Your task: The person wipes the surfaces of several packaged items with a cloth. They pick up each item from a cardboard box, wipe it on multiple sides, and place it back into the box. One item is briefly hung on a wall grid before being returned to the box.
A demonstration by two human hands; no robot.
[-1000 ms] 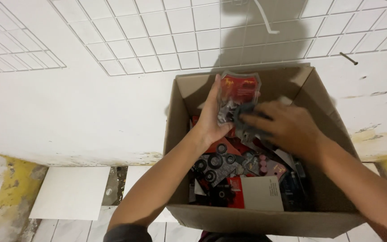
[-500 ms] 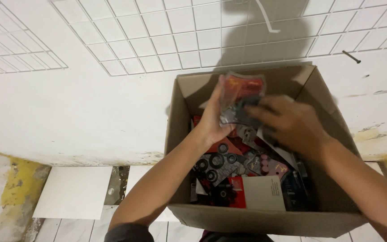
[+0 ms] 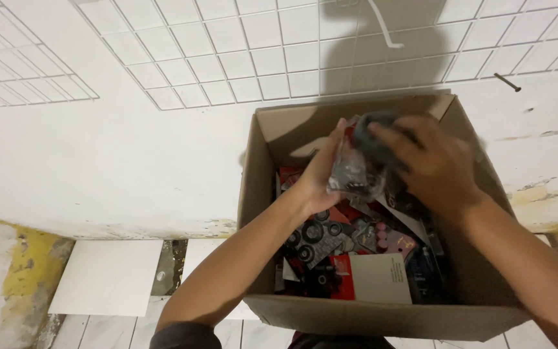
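An open cardboard box (image 3: 259, 194) sits in front of me, filled with several red and black packets of small dark round parts (image 3: 330, 239). Both my hands are inside its opening. My left hand (image 3: 321, 178) grips a clear plastic packet (image 3: 356, 169) holding dark parts and a red card, lifted above the pile. My right hand (image 3: 431, 161) covers the top and right side of that same packet, fingers curled over it and blurred by motion.
A white wall with a tiled upper part (image 3: 227, 58) stands behind the box. A nail (image 3: 506, 82) sticks out at the right. Below left lies a white floor tile (image 3: 108, 276) beside a yellow-stained patch (image 3: 20, 265).
The packet has been lifted slightly and turned, so less of its red card shows. My right hand has slid up over its top.
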